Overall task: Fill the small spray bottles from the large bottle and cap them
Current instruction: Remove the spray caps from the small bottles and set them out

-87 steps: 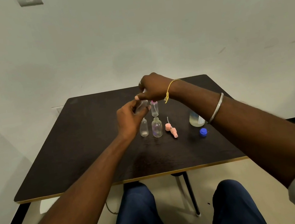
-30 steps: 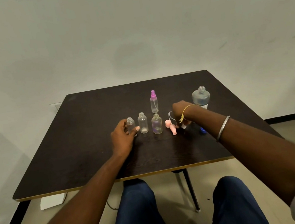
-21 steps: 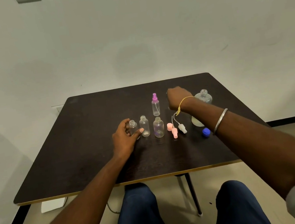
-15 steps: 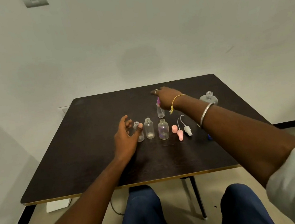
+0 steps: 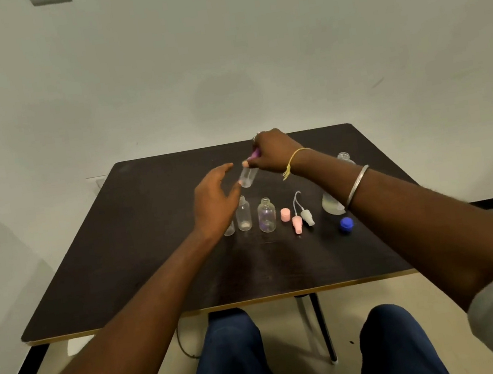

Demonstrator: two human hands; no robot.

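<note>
My right hand (image 5: 269, 153) holds a small clear spray bottle (image 5: 247, 177) by its purple spray top, lifted and tilted above the dark table (image 5: 140, 249). My left hand (image 5: 214, 202) is open just left of it, fingertips close to the bottle's body. Three uncapped small bottles stand in a row: one half hidden behind my left hand (image 5: 229, 230), a middle one (image 5: 243, 217) and a wider one (image 5: 267, 215). The large clear bottle (image 5: 333, 203) stands uncapped behind my right forearm.
A pink cap (image 5: 285, 214), a pink spray head (image 5: 297, 225) and a white spray head with its tube (image 5: 306, 217) lie right of the row. A blue cap (image 5: 346, 224) lies near the large bottle. My knees are under the table's front edge.
My right hand laid a white spray head down, reached to the purple-topped bottle at the back and lifted it. My left hand let go of the leftmost bottle and rose toward it.
</note>
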